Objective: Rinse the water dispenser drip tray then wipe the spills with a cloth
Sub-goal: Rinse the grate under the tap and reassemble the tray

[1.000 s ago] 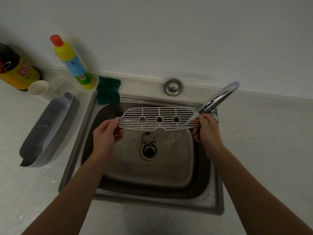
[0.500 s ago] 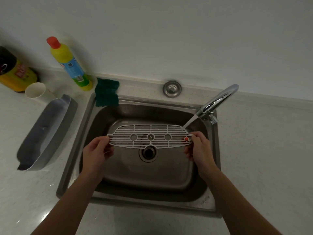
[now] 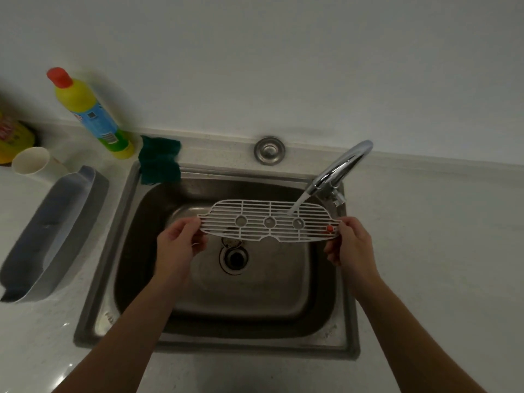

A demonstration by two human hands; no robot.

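— Water [image 3: 298,204] falls from the tap [image 3: 338,168] in a slanted stream onto the grid [image 3: 256,211]. It lands on the far right part, close to the rightmost of three round holes.

— Who holds the grid, and how?

— A person does, by both ends. The left hand [image 3: 177,246] pinches the left tip between the thumb and curled fingers. The right hand [image 3: 351,248] pinches the right tip, just beside a small red dot on the grid.

— Where does it sit against the sink's edges?

— It hangs roughly level over the sink [image 3: 93,282], well above the bottom, and spans most of the bowl from side to side. Its far edge lies near the spout, and its near edge lies over the drain [image 3: 234,258]. The near half of the bowl lies open under the forearms.

— And the other part of the drip tray?

— The grey tray [image 3: 54,234] lies on the counter [image 3: 442,251] left of the sink. Its long side runs along the sink's left rim, near it but apart.

— The cloth?

— A green cloth [image 3: 160,163] drapes over the sink's back left corner, partly over the rim. A yellow bottle [image 3: 90,114] with a red cap stands just beside it, against the wall. A white cup [image 3: 31,161] sits by the tray's far end, and a yellow container [image 3: 12,140] shows at the left edge. A round metal cap [image 3: 269,150] sits behind the sink, between cloth and tap. Right of the sink, the counter runs wide to the frame's edge.
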